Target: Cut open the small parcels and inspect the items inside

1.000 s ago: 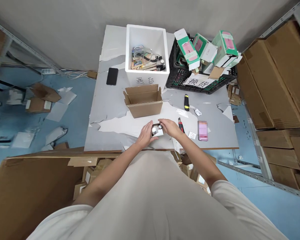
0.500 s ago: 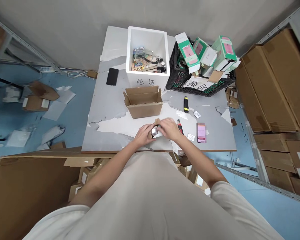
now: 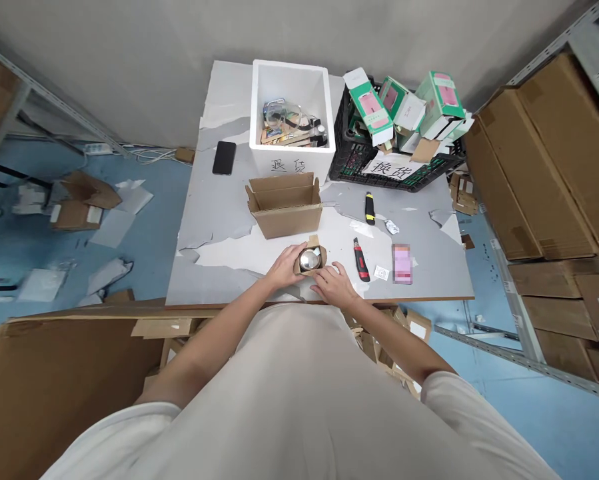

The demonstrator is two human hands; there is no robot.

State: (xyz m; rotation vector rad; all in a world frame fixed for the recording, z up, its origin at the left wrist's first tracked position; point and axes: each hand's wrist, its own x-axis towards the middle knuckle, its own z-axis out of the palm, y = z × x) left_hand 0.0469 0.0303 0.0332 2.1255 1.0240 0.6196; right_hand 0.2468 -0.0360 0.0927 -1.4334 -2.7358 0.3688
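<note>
A small brown cardboard box [image 3: 300,265] stands upright at the table's near edge with its top open. Inside sits a round, shiny metal-topped object [image 3: 310,259]; its lower part is hidden by the box. My left hand [image 3: 283,268] is closed around the box's left side. At the near right corner of the box rests my right hand [image 3: 333,287], its fingers apart and their tips close to the cardboard. To the right of that hand lies a red and black utility knife [image 3: 361,260]. A larger open carton [image 3: 292,221] stands just beyond the small box.
Behind are a white foam bin [image 3: 294,150] with assorted items and a black crate [image 3: 346,160] of green boxes. A black phone [image 3: 224,158], a yellow and black cutter [image 3: 370,209] and a pink-screened phone [image 3: 402,264] lie on the table [image 3: 199,213]. Shelved cartons [image 3: 559,153] stand right.
My right hand has moved down from the top of the small box to its near right corner, and its fingers have spread. The box's opening and the metal top now show more fully.
</note>
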